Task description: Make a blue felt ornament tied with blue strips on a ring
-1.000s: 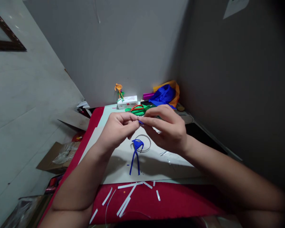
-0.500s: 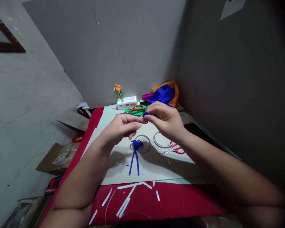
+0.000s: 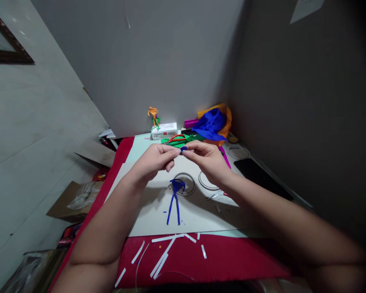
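A small blue piece [image 3: 183, 149], like folded paper or cloth, is pinched between both hands above the white board. My left hand [image 3: 157, 160] grips its left end between thumb and forefinger, the other fingers curled. From the right, my right hand [image 3: 209, 158] closes thumb and fingertips on the other end. Below them a blue stick figure [image 3: 175, 199] with two long legs lies flat on the board [image 3: 149, 221]. Its upper part overlaps a wire coil [image 3: 187, 183]. Scissors [image 3: 218, 194] lie under my right wrist, their handles partly hidden.
An orange figure [image 3: 153, 116] stands on a white box [image 3: 164, 131] at the back. Blue cloth-like material [image 3: 210, 124], red-handled pliers [image 3: 177, 139] and a second coil [image 3: 204, 182] lie around. White strips [image 3: 160, 264] litter the red cloth [image 3: 225, 260]; a black flat object [image 3: 262, 177] is right.
My left thumb and forefinger have closed on the blue piece, where the forefinger was stretched out before. My right hand has moved slightly down, and the white backing seen earlier is now hidden.
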`<state>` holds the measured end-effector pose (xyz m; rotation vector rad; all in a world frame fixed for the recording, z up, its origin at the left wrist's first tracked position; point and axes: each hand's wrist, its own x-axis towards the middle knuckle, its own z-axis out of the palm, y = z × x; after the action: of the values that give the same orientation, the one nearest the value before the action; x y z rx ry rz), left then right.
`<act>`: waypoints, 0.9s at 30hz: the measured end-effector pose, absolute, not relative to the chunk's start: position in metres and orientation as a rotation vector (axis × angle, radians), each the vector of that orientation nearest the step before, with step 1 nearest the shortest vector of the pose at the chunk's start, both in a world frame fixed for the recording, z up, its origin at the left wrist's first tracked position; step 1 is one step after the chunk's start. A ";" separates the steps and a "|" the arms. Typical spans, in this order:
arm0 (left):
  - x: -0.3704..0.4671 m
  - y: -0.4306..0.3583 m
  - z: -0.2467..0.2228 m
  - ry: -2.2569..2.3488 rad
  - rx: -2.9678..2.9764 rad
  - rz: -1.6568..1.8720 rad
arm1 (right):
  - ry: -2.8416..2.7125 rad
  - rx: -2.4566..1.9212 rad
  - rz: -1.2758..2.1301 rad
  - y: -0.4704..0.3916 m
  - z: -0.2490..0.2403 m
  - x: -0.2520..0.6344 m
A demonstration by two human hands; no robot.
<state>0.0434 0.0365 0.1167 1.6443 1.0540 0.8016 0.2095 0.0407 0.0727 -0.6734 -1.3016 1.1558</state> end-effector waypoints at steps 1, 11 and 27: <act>0.043 0.037 0.116 1.054 1.650 0.805 | -1.305 -0.682 1.140 0.040 0.073 0.210; 0.045 0.037 0.113 1.025 1.643 0.819 | -1.178 -0.641 1.359 0.042 0.075 0.210; 0.045 0.030 0.121 0.926 1.477 0.887 | -1.598 -0.584 1.200 0.033 0.090 0.222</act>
<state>0.0453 0.0299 0.1207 1.4769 0.9262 0.8874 0.2217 0.0334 0.0902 -0.5842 -1.5985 1.2003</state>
